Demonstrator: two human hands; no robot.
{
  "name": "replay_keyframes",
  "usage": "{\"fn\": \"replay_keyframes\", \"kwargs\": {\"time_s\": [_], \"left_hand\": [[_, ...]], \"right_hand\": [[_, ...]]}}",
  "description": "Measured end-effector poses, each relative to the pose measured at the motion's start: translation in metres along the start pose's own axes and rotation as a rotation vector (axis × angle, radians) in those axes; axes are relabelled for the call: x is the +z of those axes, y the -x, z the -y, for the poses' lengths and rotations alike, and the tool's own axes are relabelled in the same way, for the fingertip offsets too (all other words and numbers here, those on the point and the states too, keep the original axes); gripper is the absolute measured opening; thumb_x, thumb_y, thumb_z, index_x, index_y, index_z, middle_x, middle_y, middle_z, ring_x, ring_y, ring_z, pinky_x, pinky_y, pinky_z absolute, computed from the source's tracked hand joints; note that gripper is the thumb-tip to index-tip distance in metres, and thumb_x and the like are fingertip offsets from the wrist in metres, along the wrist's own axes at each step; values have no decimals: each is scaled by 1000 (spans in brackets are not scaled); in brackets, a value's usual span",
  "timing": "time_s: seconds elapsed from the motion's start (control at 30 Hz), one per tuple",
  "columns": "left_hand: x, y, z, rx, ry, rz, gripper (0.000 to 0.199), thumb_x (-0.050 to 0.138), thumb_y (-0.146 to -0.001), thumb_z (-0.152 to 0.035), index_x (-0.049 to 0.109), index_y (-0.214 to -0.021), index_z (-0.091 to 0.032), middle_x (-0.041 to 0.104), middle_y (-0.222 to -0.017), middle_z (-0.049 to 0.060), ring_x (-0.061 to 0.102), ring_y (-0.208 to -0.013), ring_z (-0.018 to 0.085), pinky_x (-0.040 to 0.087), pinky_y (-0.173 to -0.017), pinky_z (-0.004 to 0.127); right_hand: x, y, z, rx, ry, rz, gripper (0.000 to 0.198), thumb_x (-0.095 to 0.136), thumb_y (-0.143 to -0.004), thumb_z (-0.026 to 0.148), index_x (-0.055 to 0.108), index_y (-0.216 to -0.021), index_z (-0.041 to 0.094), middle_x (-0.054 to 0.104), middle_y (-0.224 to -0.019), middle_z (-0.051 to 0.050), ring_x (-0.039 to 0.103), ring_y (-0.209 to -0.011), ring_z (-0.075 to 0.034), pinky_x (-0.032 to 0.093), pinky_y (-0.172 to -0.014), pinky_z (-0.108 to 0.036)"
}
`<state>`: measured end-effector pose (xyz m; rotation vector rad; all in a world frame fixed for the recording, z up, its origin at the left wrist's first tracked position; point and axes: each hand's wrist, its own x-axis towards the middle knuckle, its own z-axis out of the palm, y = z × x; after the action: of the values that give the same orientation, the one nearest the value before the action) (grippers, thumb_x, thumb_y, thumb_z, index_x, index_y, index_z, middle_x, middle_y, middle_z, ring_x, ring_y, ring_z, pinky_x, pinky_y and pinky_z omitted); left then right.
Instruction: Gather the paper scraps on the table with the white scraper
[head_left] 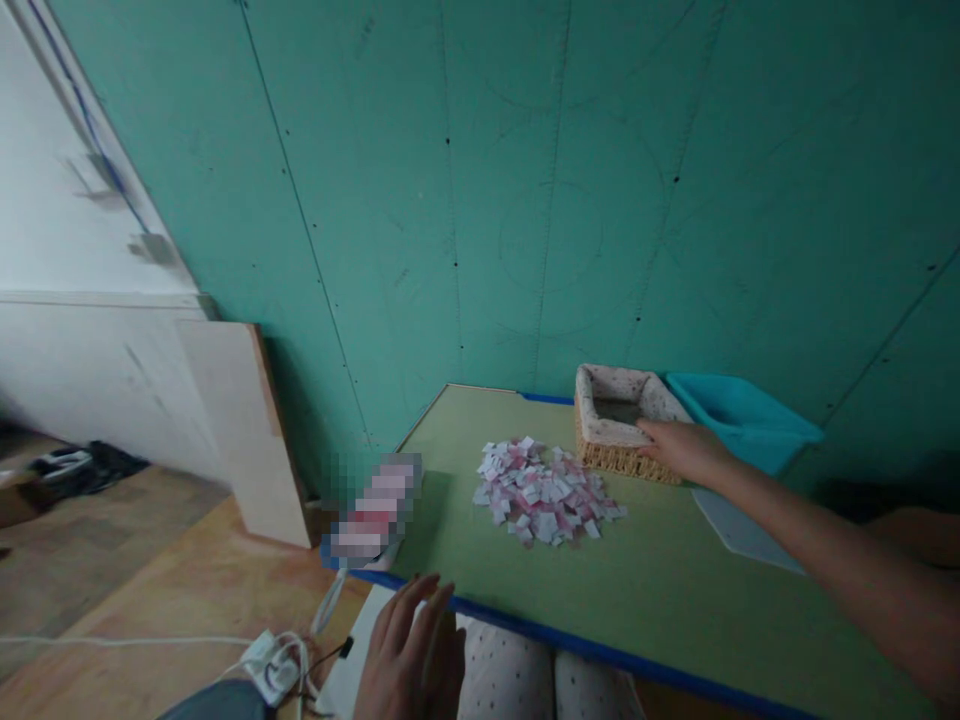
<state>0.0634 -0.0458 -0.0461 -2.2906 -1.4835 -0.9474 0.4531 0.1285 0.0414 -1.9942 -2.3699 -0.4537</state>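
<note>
My right hand reaches in from the right and grips the front right rim of a woven basket lined with patterned cloth. The inside of the basket is only partly visible. Beside the basket, a loose pile of small white and pink paper pieces lies on the green tabletop. Low in the view, my left hand hovers by the table's blue front edge. Its fingers are loosely bent and apart, with nothing seen in them.
A turquoise plastic bin stands right of the basket, with a flat white piece below it. A blurred-out phone-like object stands at the table's left edge. A power strip with cables lies lower left. The green wall rises behind.
</note>
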Motion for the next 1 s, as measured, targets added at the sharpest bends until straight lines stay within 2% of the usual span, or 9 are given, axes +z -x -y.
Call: {"fn": "replay_keyframes", "kwargs": {"time_s": [0.27, 0.63, 0.8, 1.0], "left_hand": [[-6, -4, -7, 56, 22, -6, 30, 49, -78, -22, 46, -107, -17, 63, -98, 16, 63, -88, 24, 56, -68, 36], [7, 7, 0, 76, 25, 66, 36, 55, -75, -19, 45, -109, -17, 62, -100, 16, 61, -91, 23, 55, -72, 34], [4, 8, -3, 2, 114, 120, 34, 52, -78, -21, 46, -111, -18, 60, -105, 15, 60, -95, 22, 53, -78, 34], [5, 12, 1, -60, 198, 102, 35, 54, -76, -23, 48, -111, -22, 63, -103, 12, 61, -93, 24, 54, -76, 37]], "right_hand": [[-7, 4, 4, 33, 39, 51, 31, 44, -78, 37, 53, -101, 19, 65, -89, -10, 60, -76, -23, 29, -55, -27], [-20, 12, 9, 33, 46, -23, 30, 42, -79, 40, 52, -100, 20, 66, -87, -8, 60, -78, -23, 26, -53, -27], [-24, 16, 12, 3, 53, -54, 23, 44, -79, 38, 51, -91, 20, 65, -83, -6, 60, -77, -22, 26, -54, -27], [-32, 24, 18, -32, 72, -87, 21, 44, -79, 38, 50, -86, 20, 65, -81, -5, 60, -75, -21, 27, -55, -27]]}}
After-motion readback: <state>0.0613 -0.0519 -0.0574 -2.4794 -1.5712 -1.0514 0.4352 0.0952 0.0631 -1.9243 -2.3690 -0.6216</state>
